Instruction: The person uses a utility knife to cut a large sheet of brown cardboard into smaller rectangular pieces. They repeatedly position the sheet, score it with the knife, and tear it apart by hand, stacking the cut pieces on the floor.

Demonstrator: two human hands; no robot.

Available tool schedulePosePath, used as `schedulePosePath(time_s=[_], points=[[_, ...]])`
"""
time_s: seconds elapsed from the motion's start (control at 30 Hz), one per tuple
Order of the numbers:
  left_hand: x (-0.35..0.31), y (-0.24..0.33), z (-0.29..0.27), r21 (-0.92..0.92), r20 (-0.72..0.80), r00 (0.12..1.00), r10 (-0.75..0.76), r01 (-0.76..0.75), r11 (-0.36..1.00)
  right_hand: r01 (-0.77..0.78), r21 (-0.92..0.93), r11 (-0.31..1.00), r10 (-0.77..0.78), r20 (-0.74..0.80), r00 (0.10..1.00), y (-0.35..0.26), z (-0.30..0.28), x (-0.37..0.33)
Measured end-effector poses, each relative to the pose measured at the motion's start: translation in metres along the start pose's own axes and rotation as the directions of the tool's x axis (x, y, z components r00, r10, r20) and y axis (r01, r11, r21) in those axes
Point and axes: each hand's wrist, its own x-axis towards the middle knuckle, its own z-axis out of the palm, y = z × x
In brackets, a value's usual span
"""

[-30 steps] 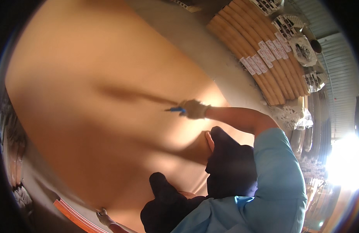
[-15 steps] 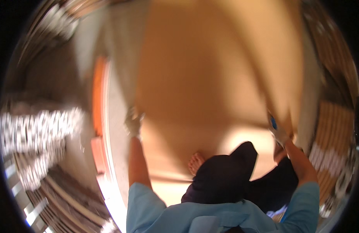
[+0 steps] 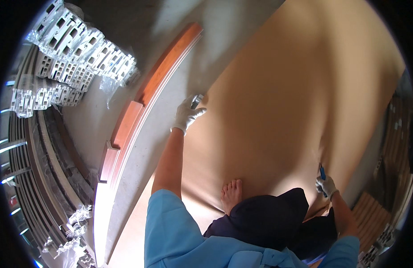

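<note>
A broad brown cardboard sheet (image 3: 260,107) lies under me, and my bare foot (image 3: 232,195) rests on it. At its left edge is my left hand (image 3: 187,115) in a pale glove, closed on a small silver-and-dark object (image 3: 197,101) whose kind I cannot make out. My right hand (image 3: 326,185), also gloved, grips a blue utility knife (image 3: 322,172) at the lower right. The knife points away from me, its tip at a thin line in the cardboard. Whether the blade is in the sheet is too small to tell.
Left of the sheet, long reddish-brown moulded trim (image 3: 126,125) lies on the grey floor (image 3: 166,85). Beyond it are stacked white hollow profiles (image 3: 77,40) in plastic wrap and dark long strips (image 3: 30,156). Brown slatted pieces (image 3: 371,212) lie at the right.
The view has turned, so the cardboard now slants toward the upper right, and the blur has gone. Both hands still hold their places by the sheet, the knife still in the right.
</note>
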Motion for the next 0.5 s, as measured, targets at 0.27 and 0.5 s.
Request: schedulePosePath(time_s=[0.27,0.5], points=[[0.013,0.008,0.015,0.008,-0.035,0.979,-0.199,0.199,0.98,0.506,-0.288,0.813,-0.45,0.241,0.86,-0.186,0.146,-0.037],[0.015,0.003,0.022,-0.136,-0.103,0.965,-0.241,0.227,0.964,0.885,-0.394,0.247,-0.848,0.354,0.395,-0.269,0.315,0.003]])
